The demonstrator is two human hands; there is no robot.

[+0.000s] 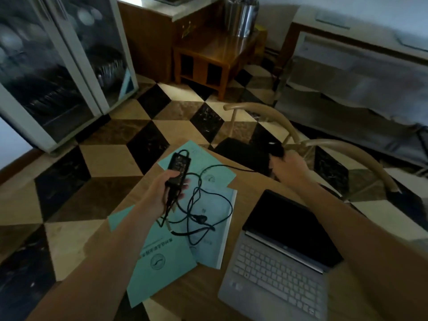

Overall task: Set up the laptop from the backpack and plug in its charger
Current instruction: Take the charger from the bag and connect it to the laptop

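A silver laptop (pixel 275 265) lies open on the wooden table (pixel 199 295), its screen dark. My left hand (pixel 166 191) grips the black charger brick (pixel 177 166) above some papers. Its black cable (pixel 199 212) hangs in tangled loops over the papers and runs across to the right. My right hand (pixel 286 166) holds the black plug end (pixel 276 151) of the cable, raised beyond the table's far edge near a chair. No backpack can be made out for certain.
Several teal booklets and papers (pixel 162 269) lie spread left of the laptop. A wooden chair with a curved back (pixel 289 126) and dark seat stands beyond the table. A glass-door cabinet (pixel 58 66) and a small wooden table (pixel 215 59) stand on the checkered floor.
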